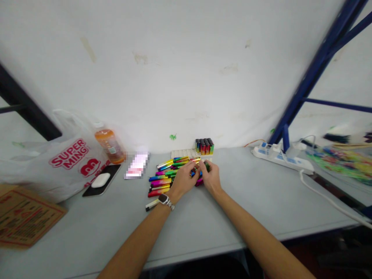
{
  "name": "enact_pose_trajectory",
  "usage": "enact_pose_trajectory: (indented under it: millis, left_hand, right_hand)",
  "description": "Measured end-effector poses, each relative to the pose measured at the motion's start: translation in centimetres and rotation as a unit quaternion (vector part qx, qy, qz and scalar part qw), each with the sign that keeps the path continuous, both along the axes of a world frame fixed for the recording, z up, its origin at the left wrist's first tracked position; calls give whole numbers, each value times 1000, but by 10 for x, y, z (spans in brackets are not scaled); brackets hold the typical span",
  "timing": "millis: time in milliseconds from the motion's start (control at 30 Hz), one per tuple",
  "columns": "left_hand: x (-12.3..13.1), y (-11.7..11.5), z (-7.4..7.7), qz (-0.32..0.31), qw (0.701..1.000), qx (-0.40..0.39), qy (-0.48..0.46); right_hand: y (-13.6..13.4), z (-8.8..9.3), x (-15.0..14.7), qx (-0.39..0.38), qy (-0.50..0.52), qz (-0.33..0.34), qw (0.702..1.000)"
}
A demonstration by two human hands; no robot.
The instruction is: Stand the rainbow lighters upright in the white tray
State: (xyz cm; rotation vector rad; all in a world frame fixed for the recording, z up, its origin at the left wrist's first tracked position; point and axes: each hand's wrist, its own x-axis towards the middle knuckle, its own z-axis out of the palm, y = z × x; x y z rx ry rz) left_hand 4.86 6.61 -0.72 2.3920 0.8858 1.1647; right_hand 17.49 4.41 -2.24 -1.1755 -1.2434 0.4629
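Note:
My left hand (184,178), with a watch (163,199) on its wrist, is closed in a pinch over a pile of shiny metallic-coloured tubes (160,183) with dark ends. Close beside it, my right hand (211,177) is also closed, its fingertips meeting those of the left. A small dark green piece (207,166) shows at the right fingers; its kind is unclear. What the left fingers hold is hidden. Behind the hands, a pale grid tray (183,153) lies by the wall, and several similar tubes (204,146) stand upright in a block at its right end.
To the left are a plastic bag (69,162), an orange drink bottle (109,146), a dark phone (101,190) under a white case (100,180), a blurred-out bright screen (137,165) and a cardboard box (27,217). A power strip (281,158) with a white cable lies right, by a blue frame (305,85).

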Motion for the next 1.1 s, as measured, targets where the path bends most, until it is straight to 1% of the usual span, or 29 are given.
enact_pose_trajectory:
  millis: [133,300,467,833,1100]
  left_hand:
    - [1,-1,0,3,1000,-1,-4]
    - [1,-2,1,-2,1000,-1,-5]
    - [-1,-3,3,-5,1000,3,-13]
    - [-1,-3,2,-5,1000,2,-14]
    - [-1,-5,5,-1,1000,-3,-11]
  right_hand:
    - [0,-1,0,-11,11,-6,1000]
    - [1,-5,0,0,-4,-7,1000]
    - [0,-3,-3,-5,1,-4,1000]
    - [-2,-2,-3,-10,2,-6,1000]
    - [-7,1,-4,6,-7,17,1000]
